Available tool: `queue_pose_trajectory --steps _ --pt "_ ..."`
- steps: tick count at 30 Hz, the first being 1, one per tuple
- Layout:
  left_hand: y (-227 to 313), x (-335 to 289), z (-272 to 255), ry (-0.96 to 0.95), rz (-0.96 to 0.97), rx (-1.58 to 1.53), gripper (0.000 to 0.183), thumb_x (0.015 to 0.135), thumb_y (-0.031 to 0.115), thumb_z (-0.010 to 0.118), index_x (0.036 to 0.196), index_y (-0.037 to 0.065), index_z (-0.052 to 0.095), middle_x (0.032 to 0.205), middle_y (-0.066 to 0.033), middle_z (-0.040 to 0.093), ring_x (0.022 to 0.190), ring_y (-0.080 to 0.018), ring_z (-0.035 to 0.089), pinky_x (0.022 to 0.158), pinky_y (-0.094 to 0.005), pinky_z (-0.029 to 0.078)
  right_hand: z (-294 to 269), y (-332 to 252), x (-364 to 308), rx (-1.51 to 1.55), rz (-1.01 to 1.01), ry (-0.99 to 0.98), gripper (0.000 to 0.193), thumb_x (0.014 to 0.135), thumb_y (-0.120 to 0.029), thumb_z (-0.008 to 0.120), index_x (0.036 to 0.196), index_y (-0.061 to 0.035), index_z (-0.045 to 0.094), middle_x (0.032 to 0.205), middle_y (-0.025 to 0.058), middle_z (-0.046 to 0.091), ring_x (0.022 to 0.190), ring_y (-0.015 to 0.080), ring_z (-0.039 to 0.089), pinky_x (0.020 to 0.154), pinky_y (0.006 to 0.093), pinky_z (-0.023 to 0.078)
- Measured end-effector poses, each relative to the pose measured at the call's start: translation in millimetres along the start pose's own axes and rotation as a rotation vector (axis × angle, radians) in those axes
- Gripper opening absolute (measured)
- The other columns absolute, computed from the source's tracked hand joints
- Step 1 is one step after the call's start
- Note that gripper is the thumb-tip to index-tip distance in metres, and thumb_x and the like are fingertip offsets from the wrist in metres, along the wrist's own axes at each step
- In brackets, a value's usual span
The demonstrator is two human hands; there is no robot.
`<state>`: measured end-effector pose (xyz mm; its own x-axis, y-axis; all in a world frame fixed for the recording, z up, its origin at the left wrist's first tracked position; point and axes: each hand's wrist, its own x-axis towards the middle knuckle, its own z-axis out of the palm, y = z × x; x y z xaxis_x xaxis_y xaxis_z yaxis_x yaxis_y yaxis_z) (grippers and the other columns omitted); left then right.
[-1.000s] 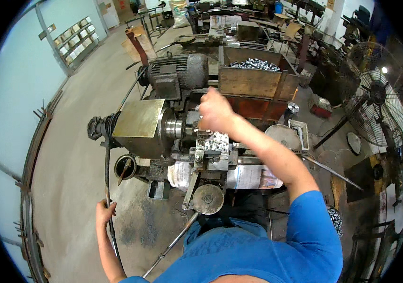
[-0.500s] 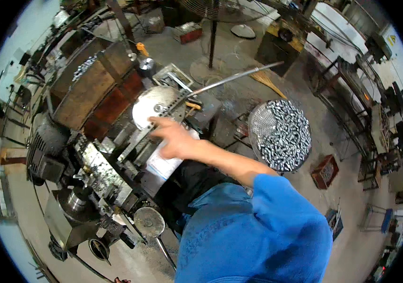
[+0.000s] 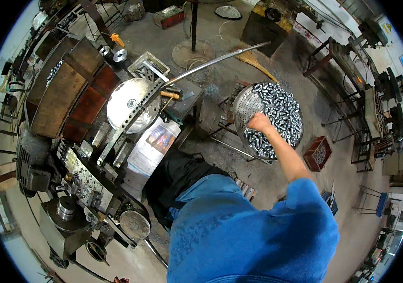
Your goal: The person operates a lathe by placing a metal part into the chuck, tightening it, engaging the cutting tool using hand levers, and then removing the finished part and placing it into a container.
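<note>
My right hand is over a round perforated metal basin, at the near left edge of a heap of small shiny metal parts. Its fingers look curled together, and whatever they hold, if anything, is hidden. At the lower edge only a few fingertips of my left hand show, so its grip cannot be made out. To the left stands a machine with a round metal disc and a long perforated bar across it, which runs into a metal rod.
A printed sheet lies beside the disc. A tool with an orange handle rests behind it. Right of the basin is a red box of small parts. A broom lies behind the basin. A curved rusty metal trough stands at the left.
My right hand has moved right, from beside the disc and bar to the basin, and its stretched fingers have curled. The whole view has shifted slightly.
</note>
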<state>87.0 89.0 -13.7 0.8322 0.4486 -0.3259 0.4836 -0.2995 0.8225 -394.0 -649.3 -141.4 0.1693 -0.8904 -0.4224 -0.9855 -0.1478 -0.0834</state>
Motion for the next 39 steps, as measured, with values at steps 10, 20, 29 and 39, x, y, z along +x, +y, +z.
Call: queue_pose_trajectory --steps 10,20,29,39 --pt "-17 16 -57 0.015 -0.045 -0.120 0.026 0.082 0.021 0.063 0.096 0.002 0.052 0.060 -0.0054 0.047 0.047 -0.0153 0.044 0.054 -0.0355 0.044 -11 -57 -26 0.035 0.029 0.032 0.038 0.066 -0.036 0.061 0.088 -0.0064 0.065 0.102 0.0159 0.062 0.105 0.0280 0.055 0.089 0.0366 0.045" --pt "0 -15 -58 -0.243 0.148 -0.012 0.035 0.081 0.023 0.064 0.096 -0.006 0.053 0.064 -0.0094 0.056 0.053 -0.0176 0.057 0.049 -0.0314 0.051 -81 -95 -58 0.543 -0.386 0.094 0.030 0.067 -0.006 0.054 0.093 0.0027 0.066 0.089 0.0140 0.064 0.083 0.0231 0.062 0.074 0.0306 0.048" --pt "11 -42 -54 -0.021 0.309 0.424 0.033 0.076 0.015 0.065 0.099 -0.004 0.052 0.063 -0.0107 0.058 0.051 -0.0172 0.059 0.050 -0.0318 0.047 -170 -424 -228 0.471 -1.683 -0.069 0.048 0.053 -0.009 0.060 0.099 -0.0007 0.064 0.121 0.0172 0.051 0.113 0.0305 0.049 0.096 0.0359 0.039" --pt "-22 -101 -92 0.003 0.270 0.549 0.034 0.073 0.019 0.066 0.096 -0.003 0.054 0.064 -0.0182 0.054 0.061 -0.0280 0.056 0.058 -0.0387 0.044 -90 -626 -303 -0.476 -1.886 0.232 0.028 0.054 -0.016 0.062 0.075 0.0012 0.067 0.095 0.0190 0.060 0.094 0.0337 0.054 0.081 0.0383 0.047"
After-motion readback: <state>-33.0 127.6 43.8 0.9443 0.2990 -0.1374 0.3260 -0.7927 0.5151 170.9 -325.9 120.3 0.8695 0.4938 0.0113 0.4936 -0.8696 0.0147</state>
